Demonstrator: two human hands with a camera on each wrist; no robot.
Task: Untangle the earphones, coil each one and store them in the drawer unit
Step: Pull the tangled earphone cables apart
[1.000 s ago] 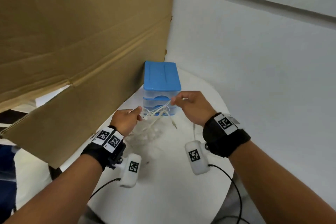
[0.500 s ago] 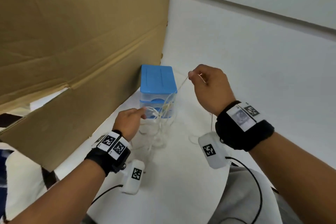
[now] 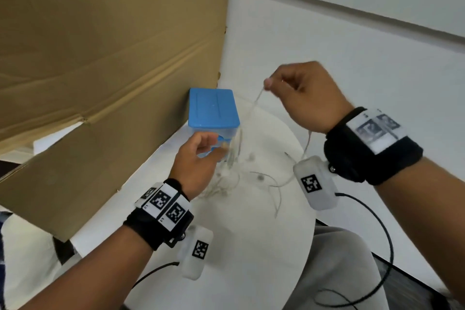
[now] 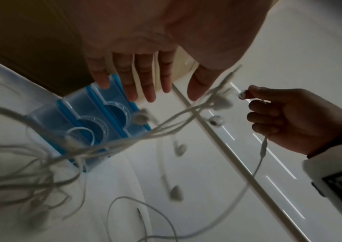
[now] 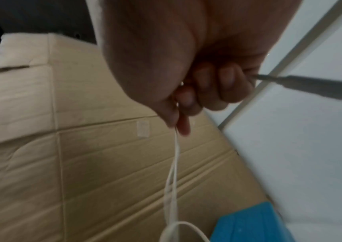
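Observation:
A tangle of white earphones (image 3: 232,173) lies on the white round table (image 3: 251,254) in front of the blue-topped clear drawer unit (image 3: 214,108). My right hand (image 3: 270,83) is raised above the table and pinches one earphone cord (image 5: 174,163) between thumb and forefinger. Taut strands (image 4: 165,131) run from it down to the tangle. In the left wrist view an earbud (image 4: 241,95) shows at the right hand (image 4: 248,96). My left hand (image 3: 214,146) hovers in front of the drawer unit (image 4: 95,117), fingers (image 4: 145,81) straight, with strands passing beside its thumb.
A large cardboard sheet (image 3: 100,58) leans along the left, right behind the drawer unit. A white wall (image 3: 352,45) stands behind and to the right. Loose cord ends (image 3: 275,199) trail across the table. Black camera cables (image 3: 377,234) hang off its right edge.
My right hand has risen up and to the right with the pinched cord, drawing strands out of the tangle. My left hand has let go of the tangle, and its fingers are now straight.

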